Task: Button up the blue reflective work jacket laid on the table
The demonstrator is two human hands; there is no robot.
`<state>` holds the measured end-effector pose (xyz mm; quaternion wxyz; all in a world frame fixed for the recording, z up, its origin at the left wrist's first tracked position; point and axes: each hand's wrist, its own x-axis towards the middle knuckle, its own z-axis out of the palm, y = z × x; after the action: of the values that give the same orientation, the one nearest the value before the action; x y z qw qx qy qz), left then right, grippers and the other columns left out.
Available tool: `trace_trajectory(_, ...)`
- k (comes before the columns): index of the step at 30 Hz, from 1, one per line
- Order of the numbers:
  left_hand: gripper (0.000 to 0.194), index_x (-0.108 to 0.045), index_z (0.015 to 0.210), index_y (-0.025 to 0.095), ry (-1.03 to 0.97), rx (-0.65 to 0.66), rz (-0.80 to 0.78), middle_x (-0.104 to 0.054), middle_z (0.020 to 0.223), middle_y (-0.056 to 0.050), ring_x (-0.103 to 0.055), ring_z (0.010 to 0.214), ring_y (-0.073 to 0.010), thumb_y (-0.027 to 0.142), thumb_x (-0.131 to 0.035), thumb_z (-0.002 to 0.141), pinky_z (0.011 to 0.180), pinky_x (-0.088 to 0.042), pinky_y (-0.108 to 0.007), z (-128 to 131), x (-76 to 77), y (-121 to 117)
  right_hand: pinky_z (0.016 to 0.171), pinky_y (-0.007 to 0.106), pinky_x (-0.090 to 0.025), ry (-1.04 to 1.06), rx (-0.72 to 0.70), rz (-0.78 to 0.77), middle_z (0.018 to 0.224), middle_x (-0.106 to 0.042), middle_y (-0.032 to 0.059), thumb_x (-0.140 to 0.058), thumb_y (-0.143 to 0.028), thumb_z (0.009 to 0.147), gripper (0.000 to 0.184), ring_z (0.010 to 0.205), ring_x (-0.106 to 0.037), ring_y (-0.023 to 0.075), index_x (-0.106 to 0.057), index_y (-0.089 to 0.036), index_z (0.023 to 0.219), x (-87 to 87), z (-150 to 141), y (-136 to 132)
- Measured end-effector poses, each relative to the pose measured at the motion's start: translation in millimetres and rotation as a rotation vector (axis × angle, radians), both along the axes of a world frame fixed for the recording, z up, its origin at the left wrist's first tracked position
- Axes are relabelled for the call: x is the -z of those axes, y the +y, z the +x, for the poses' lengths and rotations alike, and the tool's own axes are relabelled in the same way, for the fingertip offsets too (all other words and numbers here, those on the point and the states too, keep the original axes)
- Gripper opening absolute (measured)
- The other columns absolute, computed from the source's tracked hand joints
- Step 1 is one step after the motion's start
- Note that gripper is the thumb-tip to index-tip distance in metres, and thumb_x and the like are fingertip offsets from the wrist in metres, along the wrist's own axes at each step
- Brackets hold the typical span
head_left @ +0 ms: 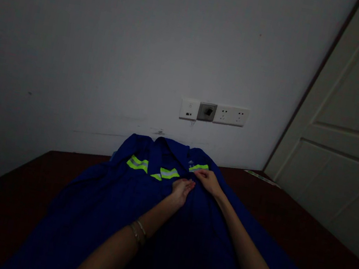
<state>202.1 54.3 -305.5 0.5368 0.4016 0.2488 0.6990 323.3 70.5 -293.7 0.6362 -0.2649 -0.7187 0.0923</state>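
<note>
A blue work jacket point(126, 199) with yellow-green and silver reflective strips lies spread out, its collar end towards the wall. My left hand point(183, 188), with bangles on the wrist, is at the middle of its front, fingers curled together against the cloth. Just to the right and a little higher, my right hand point(208, 179) pinches the jacket beside the right reflective strip point(198, 167). Both hands are close together but apart. Dim light and the fingers hide the exact bit of cloth between them.
The jacket rests on a dark red surface point(258, 199) that meets a white wall point(111, 48). Low on this wall are a switch plate point(189, 109), a grey plate point(206, 112) and sockets point(231, 115). A white panelled door point(349, 136) stands at the right, with a thin strip point(262, 178) near its foot.
</note>
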Motion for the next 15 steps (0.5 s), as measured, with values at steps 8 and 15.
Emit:
trace_trajectory(8, 0.021, -0.045, 0.066, 0.013, 0.009, 0.021, -0.012, -0.055, 0.056, -0.001, -0.061, 0.056, -0.0111, -0.006, -0.052, 0.071, 0.063, -0.053, -0.022, -0.8, 0.2, 1.0, 0.069, 0.029, -0.046, -0.014, -0.014, -0.004, 0.074, -0.067, 0.0054, -0.053, -0.044, 0.07, 0.033, 0.072, -0.061, 0.0181, -0.066, -0.014, 0.072, -0.8, 0.7, -1.8)
trace_trajectory(15, 0.021, -0.045, 0.066, 0.012, -0.011, 0.01, -0.033, -0.056, 0.06, -0.003, -0.061, 0.057, -0.0112, -0.008, -0.052, 0.07, 0.062, -0.053, -0.022, -0.2, -0.7, 1.7, 0.069, 0.028, -0.046, -0.059, -0.043, -0.003, 0.073, -0.067, 0.0047, -0.054, -0.042, 0.07, 0.03, 0.071, -0.061, 0.0173, -0.067, -0.015, 0.071, -2.9, 1.7, -4.3)
